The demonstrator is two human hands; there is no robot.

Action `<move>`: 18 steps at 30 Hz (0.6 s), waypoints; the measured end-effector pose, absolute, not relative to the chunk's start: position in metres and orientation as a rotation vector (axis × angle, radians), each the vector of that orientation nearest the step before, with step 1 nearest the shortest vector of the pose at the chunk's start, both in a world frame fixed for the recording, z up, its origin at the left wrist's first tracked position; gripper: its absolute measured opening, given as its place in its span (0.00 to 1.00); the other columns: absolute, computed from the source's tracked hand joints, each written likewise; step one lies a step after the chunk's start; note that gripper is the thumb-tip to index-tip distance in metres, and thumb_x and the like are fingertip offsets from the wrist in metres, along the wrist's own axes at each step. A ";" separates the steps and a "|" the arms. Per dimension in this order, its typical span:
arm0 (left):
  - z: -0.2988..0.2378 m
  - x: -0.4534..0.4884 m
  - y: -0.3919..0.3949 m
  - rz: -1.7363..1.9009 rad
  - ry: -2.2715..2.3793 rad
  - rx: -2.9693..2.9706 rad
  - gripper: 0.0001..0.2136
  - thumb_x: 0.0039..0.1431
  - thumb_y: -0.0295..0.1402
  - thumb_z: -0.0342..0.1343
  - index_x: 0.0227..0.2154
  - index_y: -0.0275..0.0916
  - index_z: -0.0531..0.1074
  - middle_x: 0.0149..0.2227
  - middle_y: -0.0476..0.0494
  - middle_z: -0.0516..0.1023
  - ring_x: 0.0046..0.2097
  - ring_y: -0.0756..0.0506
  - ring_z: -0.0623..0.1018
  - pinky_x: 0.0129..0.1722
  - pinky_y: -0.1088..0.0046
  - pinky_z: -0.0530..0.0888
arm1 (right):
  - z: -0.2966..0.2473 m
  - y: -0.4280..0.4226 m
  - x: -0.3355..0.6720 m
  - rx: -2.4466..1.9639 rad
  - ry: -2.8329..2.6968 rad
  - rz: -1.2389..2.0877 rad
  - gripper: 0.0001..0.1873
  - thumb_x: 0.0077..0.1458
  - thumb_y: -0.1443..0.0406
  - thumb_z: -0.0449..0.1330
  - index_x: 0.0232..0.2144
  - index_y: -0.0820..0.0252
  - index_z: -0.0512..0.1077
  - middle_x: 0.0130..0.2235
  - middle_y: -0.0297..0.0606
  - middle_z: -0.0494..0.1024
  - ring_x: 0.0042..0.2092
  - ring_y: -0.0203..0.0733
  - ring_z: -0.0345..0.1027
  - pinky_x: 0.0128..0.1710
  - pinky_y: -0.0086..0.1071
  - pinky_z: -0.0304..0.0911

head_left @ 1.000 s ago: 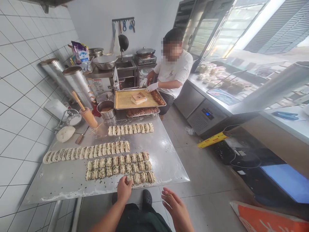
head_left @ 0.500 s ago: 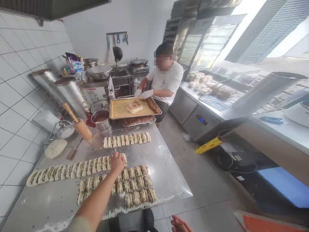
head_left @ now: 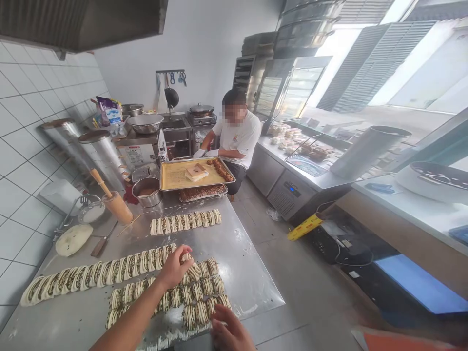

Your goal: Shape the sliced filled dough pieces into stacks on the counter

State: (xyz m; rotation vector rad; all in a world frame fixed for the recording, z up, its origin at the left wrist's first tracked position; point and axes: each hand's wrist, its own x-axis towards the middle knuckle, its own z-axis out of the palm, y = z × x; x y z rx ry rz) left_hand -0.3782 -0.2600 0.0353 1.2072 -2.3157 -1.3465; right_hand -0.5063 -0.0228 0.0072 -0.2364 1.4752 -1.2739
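Observation:
My left hand (head_left: 176, 268) is closed round a short piece of sliced filled dough (head_left: 190, 264), pale with a dark green filling. It is just above the rows of similar cut dough pieces (head_left: 204, 286) on the metal table. Left of that hand lies a long strip of the same filled dough (head_left: 98, 273), cut crosswise into slices. My right hand (head_left: 232, 327) is at the table's front edge, beside the nearest row, with fingers apart and nothing seen in them. Farther back rests a shorter sliced dough strip (head_left: 185, 222).
A co-worker (head_left: 237, 134) in white gloves sits behind a lined baking tray (head_left: 175, 175) with brown rolls. On the left are a dough lump (head_left: 74, 240), a scraper (head_left: 98, 246), a rolling pin (head_left: 117, 207) and a metal pot (head_left: 147, 197). The metal table's (head_left: 248, 273) right edge borders the floor.
My left hand has lifted the end piece off the long strip and brought it toward the near rows. My right hand has come up and left to the table edge. The view has shifted.

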 end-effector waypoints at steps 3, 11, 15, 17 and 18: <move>0.103 -0.349 -0.224 -1.514 -2.260 1.021 0.16 0.67 0.47 0.55 0.49 0.43 0.75 0.46 0.43 0.81 0.44 0.43 0.79 0.47 0.69 0.74 | 0.063 -0.052 -0.495 -0.529 1.167 -1.202 0.43 0.35 0.44 0.78 0.53 0.51 0.75 0.41 0.38 0.83 0.40 0.46 0.79 0.40 0.37 0.72; 0.192 -0.259 -0.173 -1.444 -2.533 0.543 0.26 0.70 0.32 0.49 0.70 0.55 0.62 0.73 0.47 0.62 0.73 0.38 0.63 0.72 0.58 0.60 | 0.155 -0.048 -0.466 -0.572 0.762 -0.886 0.22 0.47 0.58 0.75 0.43 0.60 0.80 0.43 0.41 0.84 0.43 0.42 0.79 0.43 0.31 0.73; 0.185 -0.241 -0.166 -1.288 -2.538 0.530 0.22 0.73 0.33 0.46 0.66 0.52 0.69 0.67 0.41 0.72 0.67 0.38 0.72 0.69 0.57 0.64 | 0.151 -0.042 -0.444 -0.511 0.714 -0.770 0.19 0.46 0.58 0.75 0.39 0.63 0.81 0.40 0.42 0.84 0.42 0.43 0.80 0.44 0.32 0.73; 0.186 -0.239 -0.162 -1.253 -2.480 0.561 0.20 0.73 0.34 0.46 0.63 0.51 0.73 0.62 0.39 0.77 0.63 0.37 0.75 0.67 0.57 0.66 | 0.150 -0.041 -0.436 -0.556 0.730 -0.740 0.20 0.47 0.55 0.75 0.39 0.62 0.81 0.37 0.41 0.83 0.42 0.45 0.80 0.46 0.35 0.73; 0.187 -0.239 -0.159 -1.240 -2.441 0.600 0.20 0.72 0.35 0.47 0.61 0.51 0.74 0.60 0.39 0.79 0.61 0.37 0.77 0.65 0.58 0.67 | 0.150 -0.041 -0.433 -0.614 0.755 -0.758 0.21 0.47 0.53 0.75 0.38 0.61 0.81 0.37 0.40 0.83 0.43 0.47 0.79 0.48 0.38 0.73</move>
